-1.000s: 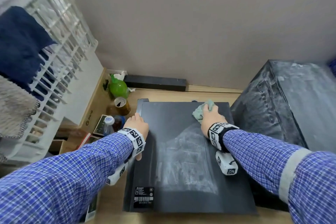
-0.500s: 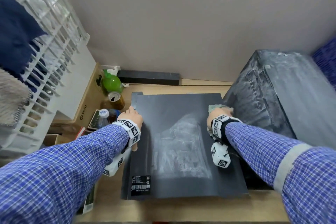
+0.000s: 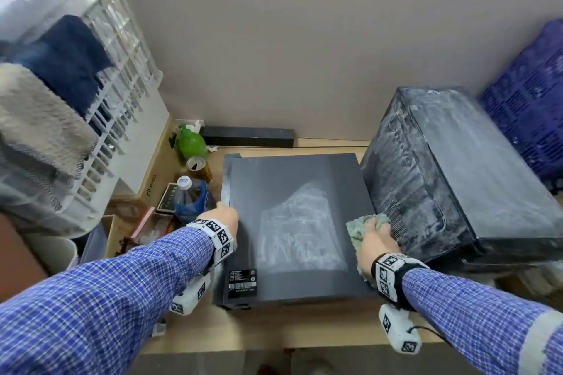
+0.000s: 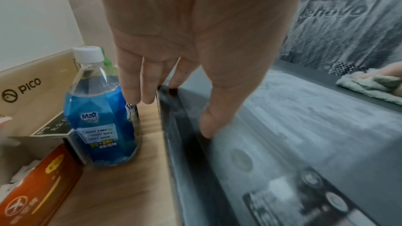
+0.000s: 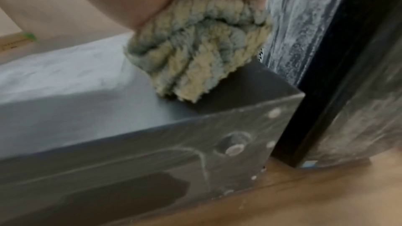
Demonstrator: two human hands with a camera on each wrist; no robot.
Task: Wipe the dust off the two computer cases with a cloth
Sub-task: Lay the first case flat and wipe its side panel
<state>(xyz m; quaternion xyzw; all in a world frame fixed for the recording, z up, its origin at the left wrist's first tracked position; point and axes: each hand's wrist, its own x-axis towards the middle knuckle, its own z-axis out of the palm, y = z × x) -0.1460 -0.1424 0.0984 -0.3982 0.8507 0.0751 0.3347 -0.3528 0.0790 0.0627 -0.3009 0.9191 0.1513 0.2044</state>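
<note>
While left fingers steady the case, right fingers clutch cloth.

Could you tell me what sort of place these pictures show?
Probably a storage corner of a home or office: two dusty computer cases on a wooden floor, beside a laundry basket and a plastic crate.

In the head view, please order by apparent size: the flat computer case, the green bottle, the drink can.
1. Flat computer case, clearly largest.
2. Green bottle.
3. Drink can, partly hidden, so less sure.
</note>
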